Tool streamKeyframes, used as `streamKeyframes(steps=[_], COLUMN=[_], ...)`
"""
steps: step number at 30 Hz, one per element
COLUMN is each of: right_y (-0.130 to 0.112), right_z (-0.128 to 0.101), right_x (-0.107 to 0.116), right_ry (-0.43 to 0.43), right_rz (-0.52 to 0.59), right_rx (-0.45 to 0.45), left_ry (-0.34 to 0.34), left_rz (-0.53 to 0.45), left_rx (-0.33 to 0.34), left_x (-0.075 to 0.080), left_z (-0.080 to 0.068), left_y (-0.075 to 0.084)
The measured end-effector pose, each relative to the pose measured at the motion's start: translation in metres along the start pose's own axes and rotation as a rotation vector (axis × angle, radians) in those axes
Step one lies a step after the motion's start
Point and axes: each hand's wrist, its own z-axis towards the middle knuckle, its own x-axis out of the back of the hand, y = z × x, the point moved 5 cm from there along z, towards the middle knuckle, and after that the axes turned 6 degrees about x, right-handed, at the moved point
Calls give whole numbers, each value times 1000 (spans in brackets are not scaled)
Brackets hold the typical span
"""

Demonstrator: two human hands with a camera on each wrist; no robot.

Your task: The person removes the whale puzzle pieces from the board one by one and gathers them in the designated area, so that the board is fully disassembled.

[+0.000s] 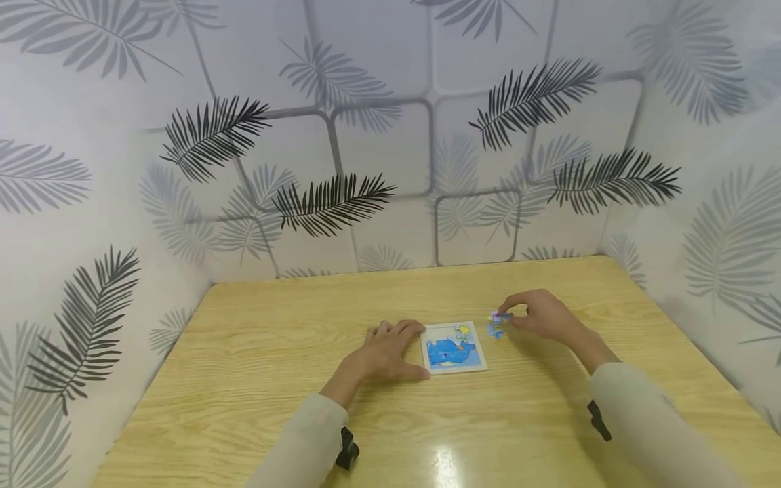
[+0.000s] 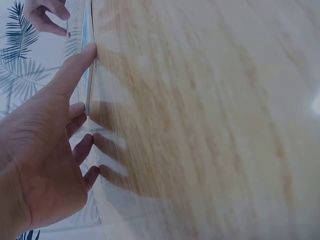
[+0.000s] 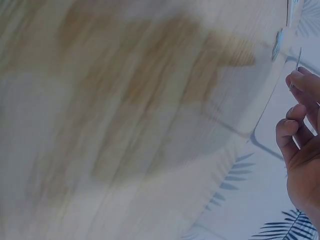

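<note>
Pale sleeves come in from the near edge of the wooden table (image 1: 256, 407), each wrist carrying a small dark strap, and both arms angle toward the middle. Left hand (image 1: 390, 352) lies flat on the wood, fingers straight and spread a little, pressed against the left edge of the puzzle board (image 1: 454, 348); the left wrist view shows the thumb and forefinger touching that thin white edge, which reads to me as bracing, so the board stays put while pieces go in. Holding nothing, just steadying. The board itself sits at the table's centre, showing a blue whale and a small yellow sun, mostly filled as far as I can see. Over to its right, the right hand (image 1: 539, 315) hovers low with fingers curled, thumb and forefinger pinching a small puzzle piece (image 1: 500, 316) lifted just off the surface. Beneath and slightly nearer lies a loose blue piece (image 1: 495, 331) flat on the table, just beside the board's right edge. Handy spot, close enough to grab without stretching. Leaf-patterned walls (image 1: 342, 196) box the table in on three sides.
</note>
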Motion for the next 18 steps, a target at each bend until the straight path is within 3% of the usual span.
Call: streamKeyframes(steps=[5,11,18], right_y=[19,31,38], right_z=[-11,-19,-23], right_x=[3,5,4], right_ry=[3,0,-29], right_rz=[1,-19,45], right_rx=[-28,-33,-81], left_ry=[4,-4,1], left_rz=[-2,13,0], left_rx=[4,10,6], left_x=[-2,4,8], left_z=[4,-2,-6], left_y=[-2,5,8])
